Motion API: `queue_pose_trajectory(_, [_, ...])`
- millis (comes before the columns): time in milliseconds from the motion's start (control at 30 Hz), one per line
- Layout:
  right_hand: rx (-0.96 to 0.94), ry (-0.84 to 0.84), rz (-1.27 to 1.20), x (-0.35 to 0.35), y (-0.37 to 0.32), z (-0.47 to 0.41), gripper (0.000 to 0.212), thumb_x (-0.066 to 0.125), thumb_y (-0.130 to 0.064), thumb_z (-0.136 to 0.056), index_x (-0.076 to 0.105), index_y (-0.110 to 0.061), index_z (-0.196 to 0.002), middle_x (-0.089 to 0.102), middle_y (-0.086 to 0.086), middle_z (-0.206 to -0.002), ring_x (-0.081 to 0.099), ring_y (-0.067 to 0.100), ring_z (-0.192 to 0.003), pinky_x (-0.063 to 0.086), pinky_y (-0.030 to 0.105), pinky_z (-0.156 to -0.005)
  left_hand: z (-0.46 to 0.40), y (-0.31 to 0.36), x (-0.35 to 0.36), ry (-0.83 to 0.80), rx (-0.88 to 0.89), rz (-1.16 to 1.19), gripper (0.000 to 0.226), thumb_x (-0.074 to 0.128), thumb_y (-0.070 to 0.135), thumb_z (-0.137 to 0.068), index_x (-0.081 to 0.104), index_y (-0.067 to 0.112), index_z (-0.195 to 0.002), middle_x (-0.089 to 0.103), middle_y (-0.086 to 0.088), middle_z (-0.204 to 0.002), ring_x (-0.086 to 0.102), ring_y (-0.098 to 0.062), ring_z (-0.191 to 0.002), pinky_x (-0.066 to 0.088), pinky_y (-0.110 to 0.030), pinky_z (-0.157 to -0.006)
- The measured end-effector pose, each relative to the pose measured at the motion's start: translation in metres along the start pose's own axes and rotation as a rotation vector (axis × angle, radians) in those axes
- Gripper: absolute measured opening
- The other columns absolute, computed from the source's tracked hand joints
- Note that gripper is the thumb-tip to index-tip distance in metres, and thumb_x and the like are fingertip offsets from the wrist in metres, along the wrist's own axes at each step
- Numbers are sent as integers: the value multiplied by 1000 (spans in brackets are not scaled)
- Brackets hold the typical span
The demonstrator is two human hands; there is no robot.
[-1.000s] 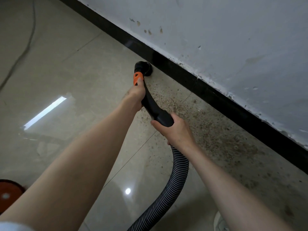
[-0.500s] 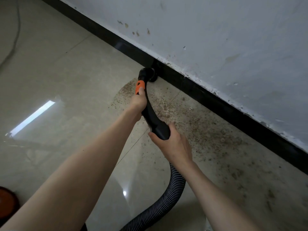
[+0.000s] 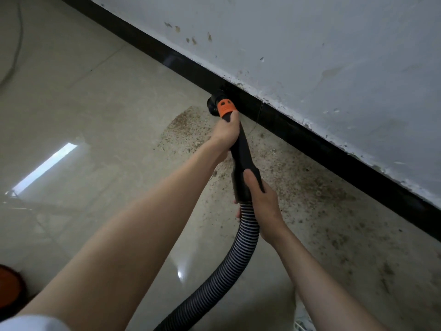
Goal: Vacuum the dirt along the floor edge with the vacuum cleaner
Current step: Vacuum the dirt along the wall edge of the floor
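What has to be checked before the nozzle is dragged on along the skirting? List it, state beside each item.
1. Left hand grips the black wand just below the orange collar: ok.
2. Right hand grips the wand's lower end where the ribbed hose joins: ok.
3. Nozzle sits at the black skirting: ok.
4. Nozzle mouth flat on the floor: cannot tell, hidden from above.
5. Dirt cleared on the path ahead: not ok, brown specks cover the tiles beside the skirting.
6. Hose free of kinks: ok over the visible part.
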State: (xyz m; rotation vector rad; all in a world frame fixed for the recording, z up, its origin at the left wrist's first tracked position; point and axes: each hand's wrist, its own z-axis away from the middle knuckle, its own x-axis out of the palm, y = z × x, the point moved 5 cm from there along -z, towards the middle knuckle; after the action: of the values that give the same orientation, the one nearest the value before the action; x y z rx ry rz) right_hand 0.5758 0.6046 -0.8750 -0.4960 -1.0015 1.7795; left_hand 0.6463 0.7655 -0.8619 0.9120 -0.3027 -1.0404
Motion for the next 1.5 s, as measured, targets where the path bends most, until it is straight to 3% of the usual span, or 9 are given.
queue_pose_trajectory(133, [89,-92,-172,7,-4,-6,63,58,-68,-75,65,-12,-103,66,10,-71,56,20,-47,49,29,-47,-3,16,8,-4,16,-63,38,35,42,-100,46,6,-104,47,-4,-79,49,-17,-70,42,-29,-64])
queue_pose_trajectory(300, [123,-138,-179,8,-4,-9,79,58,-74,-62,64,-10,-107,65,9,-70,56,19,-47,49,29,-46,-6,17,7,1,-17,-73,56,32,42,-101,34,-2,-134,47,-5,-84,51,-19,-79,45,-31,-72])
queue_pose_trajectory(433, [117,-129,-132,10,-2,-10,79,59,-72,-64,63,-6,-108,65,10,-69,56,20,-47,49,30,-45,-6,11,-3,4,-22,-71,52,30,44,-101,37,1,-131,47,-3,-84,50,-15,-73,43,-27,-59])
queue_pose_trajectory(633, [124,-126,-65,17,1,-6,80,59,-73,-60,63,-7,-104,67,10,-68,57,21,-46,48,28,-44,-4,2,-19,46,-19,-46,51,30,45,-101,41,1,-125,49,-5,-84,51,-17,-74,46,-32,-74])
queue_pose_trajectory(767, [147,-153,-68,22,6,0,77,57,-70,-65,62,-5,-104,66,10,-66,56,20,-45,48,27,-43,0,-5,-26,63,-31,-55,40,29,45,-101,41,7,-109,48,-4,-84,50,-15,-72,43,-27,-60])
queue_pose_trajectory(933, [167,-190,-38,27,12,7,80,57,-70,-67,60,-1,-106,64,9,-64,55,20,-43,48,27,-43,6,-17,-36,96,-65,-3,61,31,47,-100,30,1,-139,51,-8,-102,53,-22,-88,44,-31,-71])
queue_pose_trajectory(1133, [175,-229,1,43,15,12,88,61,-75,-58,60,-2,-107,65,12,-70,57,21,-45,49,28,-45,9,-28,-60,143,-71,25,59,31,46,-100,30,2,-139,50,-8,-101,51,-20,-86,42,-28,-61])
queue_pose_trajectory(1300, [165,-229,46,52,15,19,86,61,-75,-55,62,-2,-101,66,11,-68,57,21,-44,48,27,-43,16,-37,-75,168,-88,61,56,31,45,-100,36,2,-134,51,-8,-100,54,-23,-89,46,-33,-72])
queue_pose_trajectory(1500, [135,-231,169,55,14,31,61,58,-65,-79,64,-5,-91,68,10,-68,59,21,-45,49,28,-46,29,-50,-89,181,-80,170,35,34,43,-100,47,10,-93,50,-4,-82,51,-17,-72,44,-28,-62])
